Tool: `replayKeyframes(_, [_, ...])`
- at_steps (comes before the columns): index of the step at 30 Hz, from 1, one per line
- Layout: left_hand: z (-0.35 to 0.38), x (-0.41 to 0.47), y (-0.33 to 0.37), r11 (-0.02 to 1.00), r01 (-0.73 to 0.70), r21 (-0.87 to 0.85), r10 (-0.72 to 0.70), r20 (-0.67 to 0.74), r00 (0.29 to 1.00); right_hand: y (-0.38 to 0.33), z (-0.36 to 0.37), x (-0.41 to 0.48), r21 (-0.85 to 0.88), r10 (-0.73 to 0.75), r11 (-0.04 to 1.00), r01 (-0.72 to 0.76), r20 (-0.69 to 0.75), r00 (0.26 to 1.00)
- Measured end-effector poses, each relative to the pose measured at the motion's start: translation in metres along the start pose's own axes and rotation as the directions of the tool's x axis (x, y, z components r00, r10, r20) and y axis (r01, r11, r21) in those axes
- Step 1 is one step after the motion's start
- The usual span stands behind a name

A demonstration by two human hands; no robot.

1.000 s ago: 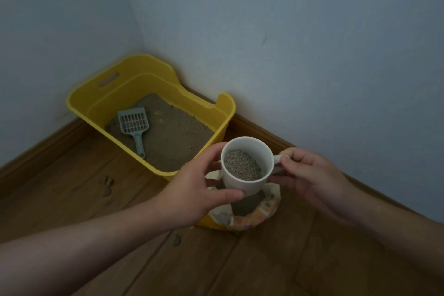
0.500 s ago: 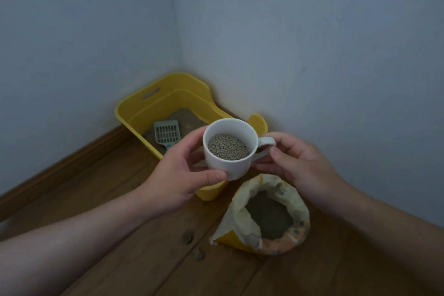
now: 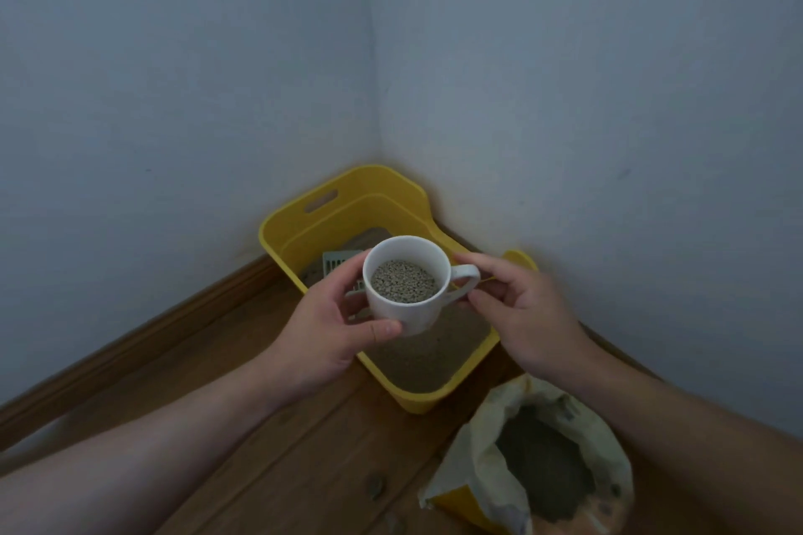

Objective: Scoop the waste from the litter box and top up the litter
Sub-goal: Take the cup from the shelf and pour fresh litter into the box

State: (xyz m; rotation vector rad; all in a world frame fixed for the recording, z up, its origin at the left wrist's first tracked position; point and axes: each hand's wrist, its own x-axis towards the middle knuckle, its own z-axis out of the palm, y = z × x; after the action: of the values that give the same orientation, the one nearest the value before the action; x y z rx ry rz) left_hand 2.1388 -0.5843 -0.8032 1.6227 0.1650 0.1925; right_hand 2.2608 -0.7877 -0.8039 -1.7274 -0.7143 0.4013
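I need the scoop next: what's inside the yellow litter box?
Sandy litter covers the floor of the yellow litter box. A grey-green slotted scoop lies on it, mostly covered by the white mug and left hand.

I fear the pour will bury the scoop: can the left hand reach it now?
Probably not yet: the left hand grips the mug, which hangs over the box and hides most of the scoop. The right hand would need to hold the mug alone first.
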Motion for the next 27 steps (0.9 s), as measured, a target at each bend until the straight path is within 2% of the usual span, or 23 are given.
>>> replayKeyframes(6, [-0.001, 0.014, -0.014, 0.995, 0.059, -0.081, -0.065, -0.08, 0.995, 0.016, 0.009, 0.014, -0.001, -0.014, 1.0, 0.014, -0.077, 0.997])
replayKeyframes(10, [-0.003, 0.02, -0.023, 0.985, 0.123, -0.124, -0.137, -0.111, 0.984, 0.023, 0.015, 0.019, -0.058, -0.029, 0.998, 0.025, -0.07, 0.997])
replayKeyframes(18, [-0.003, 0.035, -0.039, 0.978, 0.206, -0.027, -0.208, -0.161, 0.965, 0.045, 0.018, 0.034, -0.163, 0.03, 0.986, -0.037, -0.045, 0.999])
replayKeyframes(27, [0.004, 0.04, -0.049, 0.949, 0.316, 0.002, -0.312, -0.14, 0.94, 0.067, 0.012, 0.034, -0.162, 0.118, 0.98, -0.116, 0.004, 0.993])
